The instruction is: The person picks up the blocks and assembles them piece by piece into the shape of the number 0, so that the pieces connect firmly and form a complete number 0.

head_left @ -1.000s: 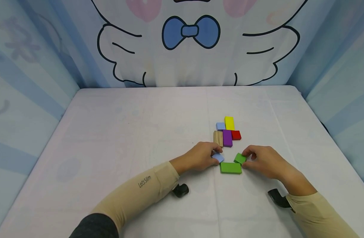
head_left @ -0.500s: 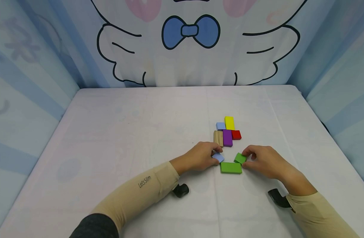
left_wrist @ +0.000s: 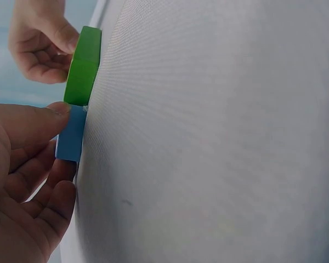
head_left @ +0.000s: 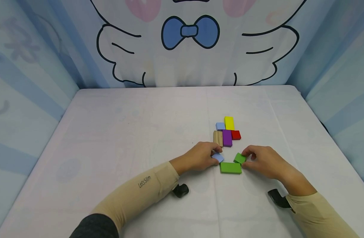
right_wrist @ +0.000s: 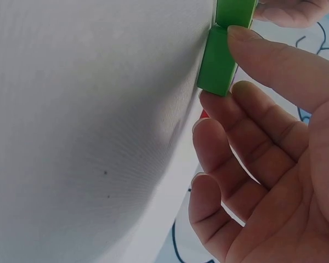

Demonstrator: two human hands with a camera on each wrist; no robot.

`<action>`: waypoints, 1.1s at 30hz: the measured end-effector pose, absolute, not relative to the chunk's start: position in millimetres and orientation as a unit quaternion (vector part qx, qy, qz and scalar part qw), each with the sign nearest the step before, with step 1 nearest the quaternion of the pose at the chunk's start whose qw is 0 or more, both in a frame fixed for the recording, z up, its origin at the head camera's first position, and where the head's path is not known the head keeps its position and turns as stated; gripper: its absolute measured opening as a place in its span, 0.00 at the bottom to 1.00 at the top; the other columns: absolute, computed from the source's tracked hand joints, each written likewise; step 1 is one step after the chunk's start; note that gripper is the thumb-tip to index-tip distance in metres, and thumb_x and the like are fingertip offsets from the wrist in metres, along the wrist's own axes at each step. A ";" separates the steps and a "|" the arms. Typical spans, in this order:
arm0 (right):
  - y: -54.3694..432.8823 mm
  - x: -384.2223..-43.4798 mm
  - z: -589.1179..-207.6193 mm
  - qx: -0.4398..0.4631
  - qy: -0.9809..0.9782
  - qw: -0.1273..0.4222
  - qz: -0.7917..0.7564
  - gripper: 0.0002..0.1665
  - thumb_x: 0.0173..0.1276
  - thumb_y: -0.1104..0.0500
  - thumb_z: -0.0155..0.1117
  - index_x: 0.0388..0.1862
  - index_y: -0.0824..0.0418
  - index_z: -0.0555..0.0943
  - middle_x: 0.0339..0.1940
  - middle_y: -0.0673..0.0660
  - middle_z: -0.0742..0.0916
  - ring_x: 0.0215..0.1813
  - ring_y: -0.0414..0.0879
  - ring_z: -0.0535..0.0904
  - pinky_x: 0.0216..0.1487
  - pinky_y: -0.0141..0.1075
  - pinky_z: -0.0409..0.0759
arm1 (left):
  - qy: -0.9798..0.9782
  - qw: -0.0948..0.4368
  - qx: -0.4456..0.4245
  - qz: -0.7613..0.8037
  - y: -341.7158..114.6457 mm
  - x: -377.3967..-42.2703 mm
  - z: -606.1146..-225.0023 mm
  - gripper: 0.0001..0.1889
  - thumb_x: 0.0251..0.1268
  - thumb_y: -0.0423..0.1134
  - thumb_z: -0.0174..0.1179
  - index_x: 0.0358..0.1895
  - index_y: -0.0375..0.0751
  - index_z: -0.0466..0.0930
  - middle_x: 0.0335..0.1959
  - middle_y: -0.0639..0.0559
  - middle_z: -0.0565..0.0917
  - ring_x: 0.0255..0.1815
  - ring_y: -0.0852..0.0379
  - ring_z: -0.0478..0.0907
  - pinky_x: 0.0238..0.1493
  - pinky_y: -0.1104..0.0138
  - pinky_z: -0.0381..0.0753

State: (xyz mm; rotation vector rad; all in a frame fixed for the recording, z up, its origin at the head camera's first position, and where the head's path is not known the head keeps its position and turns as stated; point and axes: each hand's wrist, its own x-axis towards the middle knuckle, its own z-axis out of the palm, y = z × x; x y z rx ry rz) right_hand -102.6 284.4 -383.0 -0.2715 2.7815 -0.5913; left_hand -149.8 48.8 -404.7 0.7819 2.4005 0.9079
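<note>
My left hand [head_left: 201,156] pinches a small light-blue block [head_left: 218,157] between thumb and fingers, and the block sits tilted at the left end of a long green block [head_left: 230,168]. At the other end, my right hand [head_left: 265,161] pinches a small green block [head_left: 239,158], also angled. In the left wrist view the blue block [left_wrist: 71,134] lies right at the end of the long green block [left_wrist: 83,66]. The right wrist view shows the small green block [right_wrist: 217,60] between thumb and fingertips, its end against the long green one [right_wrist: 236,12].
Behind the hands, several blocks lie grouped on the white tabletop [head_left: 125,132]: yellow [head_left: 229,123], light blue [head_left: 220,126], natural wood [head_left: 218,138], purple [head_left: 227,138] and red [head_left: 236,135]. A printed curtain [head_left: 187,66] hangs beyond the table's far edge.
</note>
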 end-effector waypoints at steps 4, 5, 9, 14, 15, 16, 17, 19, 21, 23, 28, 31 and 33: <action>284.1 -102.0 -382.2 -0.094 0.964 0.144 -0.205 0.22 0.61 0.55 0.74 0.51 0.64 0.82 0.40 0.52 0.84 0.42 0.50 0.74 0.42 0.43 0.77 | 0.871 0.228 0.285 0.329 48.4 -149.7 -404.0 0.19 0.66 0.36 0.68 0.59 0.43 0.80 0.52 0.56 0.83 0.47 0.63 0.77 0.52 0.75 0.75; 284.2 -101.9 -381.6 -0.095 0.964 0.144 -0.204 0.22 0.61 0.55 0.74 0.51 0.64 0.82 0.40 0.52 0.84 0.42 0.51 0.74 0.41 0.43 0.77 | 0.871 0.228 0.285 0.329 48.3 -149.6 -403.8 0.19 0.66 0.36 0.68 0.59 0.43 0.80 0.52 0.56 0.83 0.47 0.63 0.77 0.52 0.75 0.75; 283.3 -102.2 -377.9 -0.095 0.966 0.139 -0.196 0.23 0.62 0.54 0.73 0.53 0.63 0.82 0.42 0.52 0.85 0.43 0.51 0.76 0.42 0.43 0.78 | 0.871 0.229 0.285 0.329 48.1 -149.5 -403.3 0.19 0.66 0.36 0.68 0.59 0.43 0.80 0.52 0.55 0.83 0.47 0.63 0.77 0.52 0.75 0.75; 284.0 -104.6 -375.9 -0.092 0.968 0.133 -0.193 0.23 0.63 0.54 0.72 0.54 0.62 0.82 0.40 0.52 0.84 0.42 0.50 0.76 0.40 0.42 0.78 | 0.872 0.225 0.287 0.326 48.2 -149.8 -404.0 0.19 0.66 0.36 0.68 0.59 0.43 0.80 0.51 0.56 0.83 0.46 0.63 0.77 0.52 0.76 0.75; 284.3 -105.0 -375.8 -0.091 0.968 0.132 -0.193 0.23 0.63 0.54 0.72 0.54 0.62 0.82 0.40 0.52 0.84 0.42 0.50 0.76 0.40 0.41 0.78 | 0.872 0.224 0.288 0.326 48.3 -149.9 -404.2 0.19 0.66 0.36 0.68 0.59 0.43 0.80 0.51 0.56 0.83 0.46 0.63 0.77 0.52 0.76 0.75; 284.3 -105.3 -375.7 -0.091 0.968 0.129 -0.193 0.23 0.63 0.53 0.72 0.54 0.62 0.82 0.40 0.52 0.84 0.42 0.50 0.76 0.40 0.41 0.78 | 0.872 0.224 0.289 0.325 48.3 -150.0 -404.5 0.19 0.66 0.36 0.68 0.59 0.43 0.80 0.51 0.56 0.83 0.46 0.63 0.77 0.52 0.76 0.75; 284.3 -105.6 -375.5 -0.092 0.969 0.125 -0.193 0.23 0.63 0.53 0.72 0.54 0.62 0.82 0.40 0.52 0.85 0.42 0.50 0.76 0.39 0.41 0.78 | 0.872 0.224 0.289 0.325 48.4 -150.0 -404.7 0.19 0.66 0.36 0.68 0.59 0.43 0.80 0.51 0.56 0.83 0.46 0.63 0.77 0.52 0.76 0.75; 284.0 -106.7 -374.9 -0.096 0.970 0.116 -0.191 0.23 0.64 0.53 0.72 0.54 0.62 0.82 0.41 0.53 0.85 0.41 0.50 0.76 0.39 0.40 0.78 | 0.872 0.224 0.289 0.326 48.5 -150.1 -405.0 0.19 0.66 0.36 0.68 0.59 0.43 0.80 0.51 0.56 0.83 0.46 0.63 0.77 0.52 0.76 0.75; 283.9 -108.2 -373.6 -0.100 0.972 0.101 -0.189 0.22 0.64 0.53 0.72 0.54 0.62 0.83 0.41 0.54 0.86 0.41 0.50 0.77 0.38 0.41 0.77 | 0.872 0.225 0.288 0.326 48.6 -150.2 -405.0 0.19 0.66 0.36 0.68 0.59 0.44 0.80 0.51 0.56 0.83 0.46 0.63 0.77 0.52 0.76 0.75; 283.4 -110.4 -371.9 -0.103 0.972 0.091 -0.190 0.23 0.64 0.54 0.72 0.55 0.62 0.83 0.41 0.55 0.86 0.40 0.51 0.77 0.37 0.41 0.77 | 0.872 0.226 0.286 0.325 48.8 -150.2 -405.0 0.19 0.66 0.36 0.68 0.59 0.44 0.80 0.51 0.56 0.83 0.46 0.63 0.76 0.52 0.76 0.75; 281.3 -118.7 -369.2 -0.101 0.973 0.090 -0.189 0.26 0.65 0.54 0.71 0.60 0.62 0.81 0.42 0.58 0.86 0.42 0.53 0.78 0.38 0.43 0.79 | 0.874 0.230 0.282 0.323 49.3 -150.7 -404.6 0.19 0.66 0.37 0.68 0.60 0.44 0.80 0.50 0.56 0.83 0.45 0.63 0.76 0.51 0.76 0.76; 278.9 -124.4 -369.6 -0.098 0.973 0.096 -0.186 0.27 0.65 0.53 0.71 0.61 0.62 0.80 0.42 0.59 0.85 0.42 0.53 0.78 0.38 0.44 0.81 | 0.873 0.232 0.283 0.324 49.3 -150.9 -404.5 0.19 0.66 0.37 0.68 0.60 0.44 0.80 0.51 0.56 0.83 0.46 0.63 0.76 0.52 0.76 0.75; 276.7 -127.9 -369.9 -0.097 0.973 0.098 -0.184 0.26 0.66 0.53 0.70 0.60 0.63 0.80 0.43 0.59 0.86 0.42 0.53 0.78 0.39 0.45 0.81 | 0.872 0.232 0.284 0.325 49.1 -151.2 -404.8 0.19 0.66 0.36 0.68 0.60 0.44 0.80 0.51 0.56 0.83 0.46 0.63 0.76 0.51 0.76 0.75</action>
